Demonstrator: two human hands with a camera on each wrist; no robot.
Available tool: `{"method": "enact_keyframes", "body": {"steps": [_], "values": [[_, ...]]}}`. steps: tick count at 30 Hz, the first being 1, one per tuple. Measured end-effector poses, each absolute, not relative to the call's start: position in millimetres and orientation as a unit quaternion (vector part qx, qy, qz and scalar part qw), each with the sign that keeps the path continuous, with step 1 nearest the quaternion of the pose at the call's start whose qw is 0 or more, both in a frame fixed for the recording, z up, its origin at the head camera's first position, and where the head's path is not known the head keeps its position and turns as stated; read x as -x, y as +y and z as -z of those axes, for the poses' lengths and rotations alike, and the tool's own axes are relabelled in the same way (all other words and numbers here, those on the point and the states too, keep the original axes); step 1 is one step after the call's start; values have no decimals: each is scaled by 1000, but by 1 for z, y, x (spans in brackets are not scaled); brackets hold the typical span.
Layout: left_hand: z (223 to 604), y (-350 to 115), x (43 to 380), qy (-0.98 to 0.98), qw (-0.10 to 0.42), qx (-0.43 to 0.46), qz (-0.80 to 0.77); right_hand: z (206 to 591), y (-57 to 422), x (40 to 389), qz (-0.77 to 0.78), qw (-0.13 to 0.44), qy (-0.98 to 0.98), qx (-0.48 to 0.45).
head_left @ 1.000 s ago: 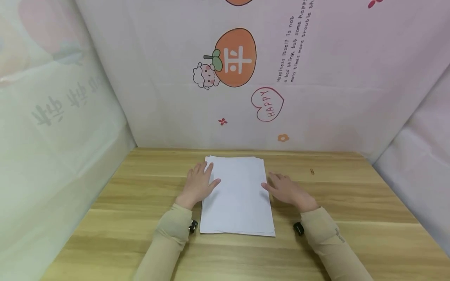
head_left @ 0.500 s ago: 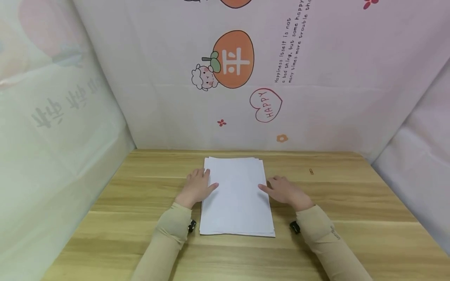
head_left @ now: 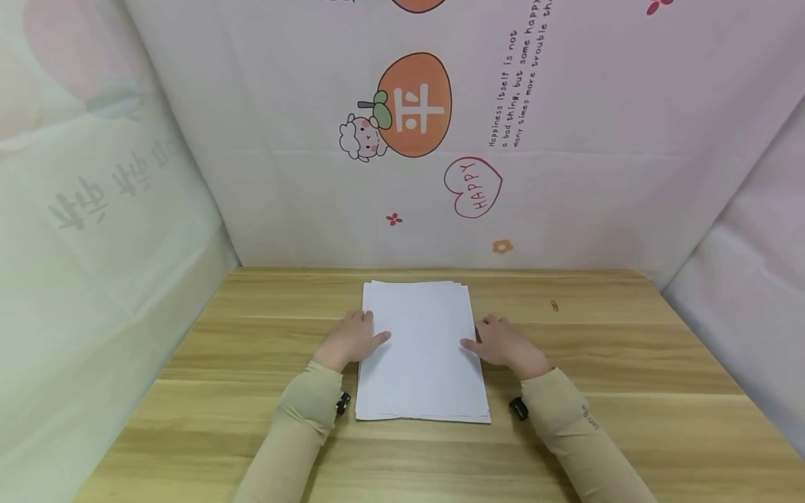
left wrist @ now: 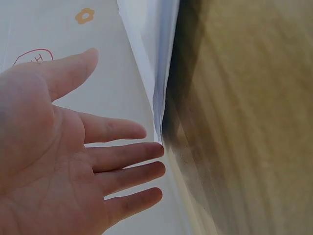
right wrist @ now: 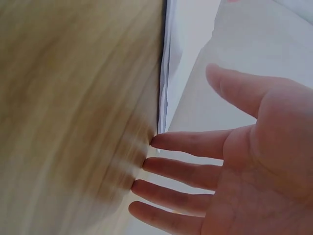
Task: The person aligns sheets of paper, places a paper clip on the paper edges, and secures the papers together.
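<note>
A stack of white paper sheets [head_left: 420, 363] lies on the wooden table with its edges slightly uneven. My left hand [head_left: 351, 339] is at the stack's left edge, thumb stretched over the top sheet. In the left wrist view its fingers [left wrist: 127, 155] are nearly straight and reach towards the edge of the sheets [left wrist: 165, 63]. Opposite it, my right hand [head_left: 506, 344] is at the right edge, its thumb also over the paper. The right wrist view shows extended fingers [right wrist: 181, 172], with fingertips down at the table beside the sheets [right wrist: 166, 73]. Neither hand grips anything.
A small paper clip [head_left: 554, 305] lies on the wooden table [head_left: 604, 363], right of the stack and further back. Printed white cloth [head_left: 302, 202] rises behind the table, with more cloth at both sides.
My right hand has moved left, up to the paper's edge. The left hand has drawn back slightly along its side, its fingers now lower. The stack stays in place.
</note>
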State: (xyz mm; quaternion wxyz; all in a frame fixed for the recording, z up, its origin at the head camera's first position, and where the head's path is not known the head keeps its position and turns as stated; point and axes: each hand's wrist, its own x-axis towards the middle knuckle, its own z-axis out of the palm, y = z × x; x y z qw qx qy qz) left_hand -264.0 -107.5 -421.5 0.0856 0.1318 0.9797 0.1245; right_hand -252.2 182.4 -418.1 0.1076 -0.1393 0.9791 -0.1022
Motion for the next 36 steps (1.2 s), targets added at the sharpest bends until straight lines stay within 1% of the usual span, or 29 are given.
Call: {"method": "enact_keyframes", "body": {"steps": [10, 25, 36], "values": [[425, -108, 266, 980, 85, -119, -135, 417, 177, 256, 100, 95, 984, 115], [422, -109, 270, 978, 86, -125, -142, 418, 173, 267, 153, 82, 980, 99], [422, -109, 269, 977, 87, -126, -147, 412, 173, 268, 213, 108, 969, 68]]}}
